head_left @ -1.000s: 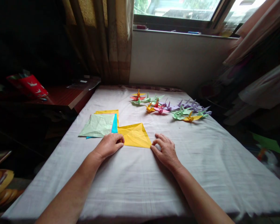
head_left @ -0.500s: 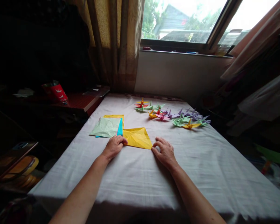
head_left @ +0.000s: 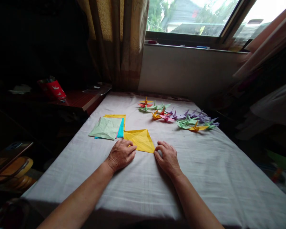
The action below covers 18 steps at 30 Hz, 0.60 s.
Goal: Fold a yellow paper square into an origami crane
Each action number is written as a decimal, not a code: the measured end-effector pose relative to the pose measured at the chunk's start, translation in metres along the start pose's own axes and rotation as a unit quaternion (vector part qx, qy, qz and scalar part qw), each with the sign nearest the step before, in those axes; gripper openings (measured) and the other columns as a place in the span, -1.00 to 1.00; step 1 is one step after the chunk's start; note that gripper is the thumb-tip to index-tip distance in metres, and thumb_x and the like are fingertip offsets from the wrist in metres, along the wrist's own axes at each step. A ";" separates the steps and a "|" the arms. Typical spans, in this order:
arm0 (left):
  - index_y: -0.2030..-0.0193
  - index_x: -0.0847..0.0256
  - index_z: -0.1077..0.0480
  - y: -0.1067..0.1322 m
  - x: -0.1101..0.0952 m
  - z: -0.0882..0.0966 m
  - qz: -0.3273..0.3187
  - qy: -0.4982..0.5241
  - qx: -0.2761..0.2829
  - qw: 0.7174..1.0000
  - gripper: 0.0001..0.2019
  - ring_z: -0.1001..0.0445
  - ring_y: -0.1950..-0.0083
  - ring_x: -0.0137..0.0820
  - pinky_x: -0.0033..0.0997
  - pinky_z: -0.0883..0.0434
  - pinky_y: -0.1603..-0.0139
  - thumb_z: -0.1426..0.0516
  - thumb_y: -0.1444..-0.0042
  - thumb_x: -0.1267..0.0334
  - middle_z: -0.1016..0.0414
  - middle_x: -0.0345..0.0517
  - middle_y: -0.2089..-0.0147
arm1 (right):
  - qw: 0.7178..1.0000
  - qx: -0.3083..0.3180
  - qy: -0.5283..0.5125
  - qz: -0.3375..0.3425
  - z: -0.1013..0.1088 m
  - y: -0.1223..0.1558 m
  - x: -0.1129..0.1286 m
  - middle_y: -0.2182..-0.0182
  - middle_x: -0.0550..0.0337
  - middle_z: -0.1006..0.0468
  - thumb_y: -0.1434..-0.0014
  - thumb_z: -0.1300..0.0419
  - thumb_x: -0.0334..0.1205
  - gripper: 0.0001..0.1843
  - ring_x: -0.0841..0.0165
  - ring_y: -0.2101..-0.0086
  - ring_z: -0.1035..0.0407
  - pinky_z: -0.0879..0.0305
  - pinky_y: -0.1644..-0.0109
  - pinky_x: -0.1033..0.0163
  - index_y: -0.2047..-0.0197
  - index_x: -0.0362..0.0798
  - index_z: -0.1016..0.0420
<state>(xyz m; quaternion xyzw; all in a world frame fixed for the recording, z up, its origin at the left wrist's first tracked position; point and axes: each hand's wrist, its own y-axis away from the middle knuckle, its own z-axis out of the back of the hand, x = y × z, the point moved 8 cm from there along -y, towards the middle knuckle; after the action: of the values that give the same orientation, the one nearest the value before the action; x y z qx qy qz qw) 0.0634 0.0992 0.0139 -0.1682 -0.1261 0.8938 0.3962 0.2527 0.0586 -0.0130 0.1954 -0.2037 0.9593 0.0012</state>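
Observation:
A yellow paper folded into a triangle (head_left: 141, 140) lies on the white cloth of the table (head_left: 133, 190). My left hand (head_left: 121, 155) lies on its near left edge, fingers flat and pressed on the paper. My right hand (head_left: 167, 157) pinches the paper's near right corner between thumb and fingers. Left of the triangle lies a small stack of sheets (head_left: 107, 127), pale green on top with blue and yellow beneath.
Several folded paper cranes (head_left: 178, 116) in many colours are spread at the back of the table. A red cup (head_left: 52, 89) stands on a dark side shelf to the left. Curtains and a window are behind the table.
My left hand slid rightward along the triangle's near edge and now covers its left part. My right hand stays at the corner. The view shifted slightly.

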 end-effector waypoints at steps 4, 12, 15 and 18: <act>0.04 0.12 -0.52 0.001 -0.002 -0.002 -0.002 -0.030 0.001 1.000 -0.77 -0.45 0.03 -0.24 -0.15 -0.32 -0.02 -0.09 -0.24 0.25 -0.54 -0.04 0.06 | 1.000 0.011 -0.009 0.025 -0.001 0.003 0.002 -0.05 0.00 -0.55 -0.20 -0.10 -0.31 -0.84 0.06 -0.14 -0.34 -0.14 -0.19 -0.24 0.25 0.02 -0.51; 0.07 0.12 -0.51 0.001 -0.003 -0.002 -0.016 -0.047 -0.018 0.999 -0.82 -0.46 0.05 -0.26 -0.20 -0.31 0.01 -0.12 -0.26 0.24 -0.55 -0.06 0.06 | 0.989 0.039 0.068 0.126 -0.003 -0.065 -0.003 -0.15 -0.01 -0.48 -0.13 -0.08 -0.54 -0.49 0.16 -0.09 -0.39 -0.28 -0.15 -0.04 -0.06 0.08 -0.52; 0.12 0.08 -0.52 -0.003 0.000 -0.002 -0.027 -0.064 -0.026 0.997 -0.88 -0.46 0.09 -0.29 -0.23 -0.30 0.03 -0.15 -0.25 0.26 -0.56 -0.12 0.11 | 0.961 0.086 0.068 0.255 -0.015 -0.093 0.018 -0.25 0.10 -0.37 -0.17 -0.16 -0.53 -0.52 0.18 -0.22 -0.26 -0.11 -0.30 -0.08 -0.05 0.17 -0.54; 0.16 0.06 -0.52 -0.011 0.004 -0.002 -0.052 -0.098 -0.022 0.994 -0.89 -0.44 0.12 -0.29 -0.26 -0.31 0.07 -0.18 -0.23 0.34 -0.54 -0.15 0.15 | 0.935 0.112 0.071 0.329 -0.021 -0.104 0.030 -0.22 0.15 -0.42 -0.24 -0.19 -0.41 -0.73 0.21 -0.23 -0.25 -0.11 -0.32 -0.08 0.09 0.11 -0.60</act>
<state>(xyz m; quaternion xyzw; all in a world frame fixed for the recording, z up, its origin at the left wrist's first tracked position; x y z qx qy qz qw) 0.0691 0.1090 0.0155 -0.0814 -0.1928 0.8812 0.4240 0.2253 0.1595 0.0210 0.0479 -0.1473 0.9342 -0.3215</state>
